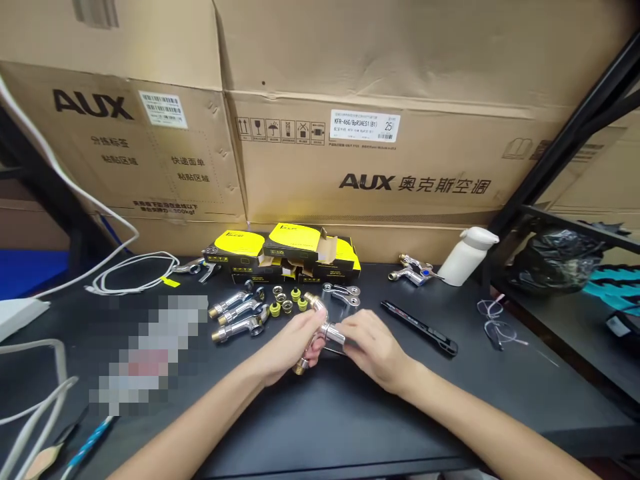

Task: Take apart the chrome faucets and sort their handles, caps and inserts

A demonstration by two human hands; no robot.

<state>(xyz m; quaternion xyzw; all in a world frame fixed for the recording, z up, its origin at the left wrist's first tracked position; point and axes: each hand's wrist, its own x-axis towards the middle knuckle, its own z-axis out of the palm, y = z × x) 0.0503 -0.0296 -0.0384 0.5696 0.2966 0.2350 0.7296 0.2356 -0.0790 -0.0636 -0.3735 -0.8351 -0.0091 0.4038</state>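
Left hand (299,337) clasping chrome fitting (334,333), right hand (376,347) curled beside

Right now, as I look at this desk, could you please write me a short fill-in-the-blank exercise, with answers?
1. The left hand grips a fitting, close to the person's ____ hand.
2. Left of the green parts, ____ loose fittings lie side by side.
3. The boxes are black and ____.
4. The carton's large Latin letters read ____.

Answers: right; three; yellow; AUX.
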